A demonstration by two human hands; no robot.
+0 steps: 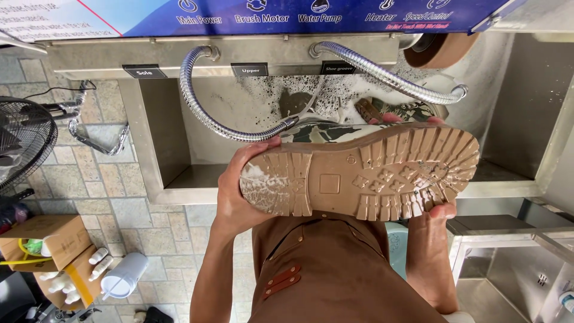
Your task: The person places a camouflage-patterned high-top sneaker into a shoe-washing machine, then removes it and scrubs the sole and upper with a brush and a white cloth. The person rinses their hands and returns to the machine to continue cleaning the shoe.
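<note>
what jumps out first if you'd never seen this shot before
The tan lugged rubber sole of a boot fills the centre, turned up toward the camera, with white suds on its heel. The left hand cups the heel and the right hand grips the toe end. Behind it, a soapy stainless steel wash basin with a flexible ribbed metal hose curving through it.
</note>
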